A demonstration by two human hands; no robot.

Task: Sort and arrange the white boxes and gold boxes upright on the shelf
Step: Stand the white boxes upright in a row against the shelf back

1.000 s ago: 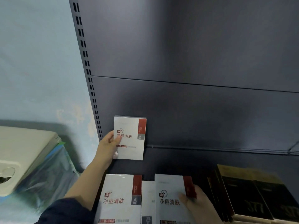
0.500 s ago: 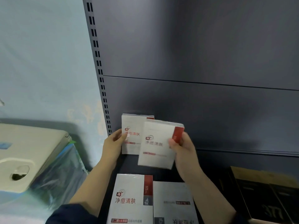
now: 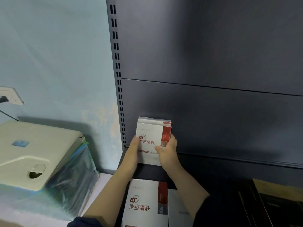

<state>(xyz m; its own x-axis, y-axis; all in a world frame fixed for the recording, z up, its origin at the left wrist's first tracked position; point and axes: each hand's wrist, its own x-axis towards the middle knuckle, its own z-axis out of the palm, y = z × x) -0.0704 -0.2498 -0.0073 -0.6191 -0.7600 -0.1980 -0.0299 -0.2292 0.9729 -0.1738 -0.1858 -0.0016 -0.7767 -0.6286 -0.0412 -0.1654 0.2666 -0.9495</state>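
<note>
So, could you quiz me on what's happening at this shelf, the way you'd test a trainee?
1. True or false: the left hand and right hand both hold the upright white boxes.
2. Where are the gold boxes? A) at the front right of the shelf; B) in the left hand; C) stacked on the upright white boxes.
3. How many upright white boxes stand one behind the other between the hands?

Key: 1 true; 2 A; 3 two.
</note>
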